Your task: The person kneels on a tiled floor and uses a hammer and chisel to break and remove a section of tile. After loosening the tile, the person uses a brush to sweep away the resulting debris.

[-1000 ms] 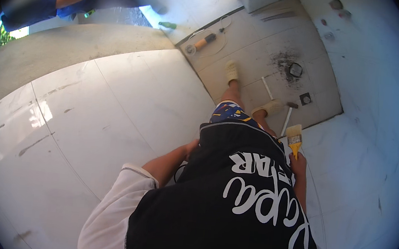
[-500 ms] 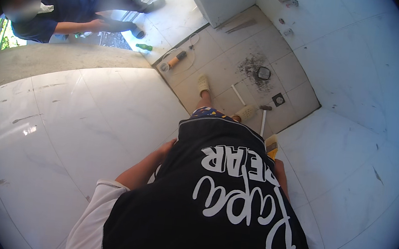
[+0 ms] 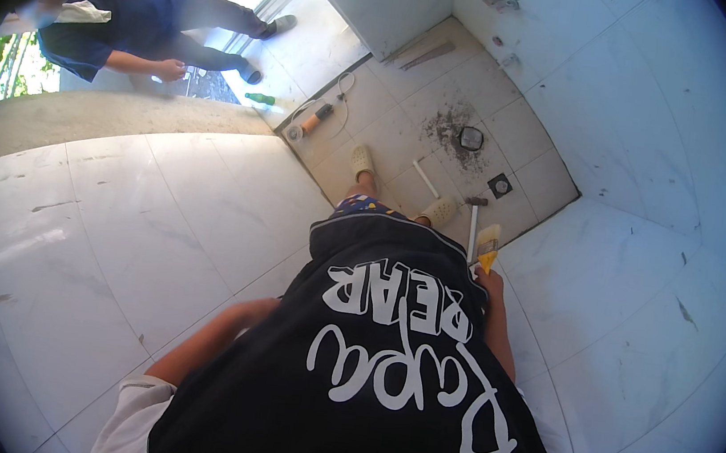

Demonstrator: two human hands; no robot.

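The brush point(image 3: 487, 243), judged light and stiff-handled, is held at its handle by the right hand point(image 3: 491, 283); left fingers cannot be told.

The view now sits further back than a second ago: the grey tiled floor point(image 3: 483, 115) with its round drain shows smaller and higher. The yellow-handled paintbrush point(image 3: 487, 243) in the right hand point(image 3: 491, 281) points at that floor. The person in dark blue clothes point(image 3: 127, 16) now appears more fully at upper left.
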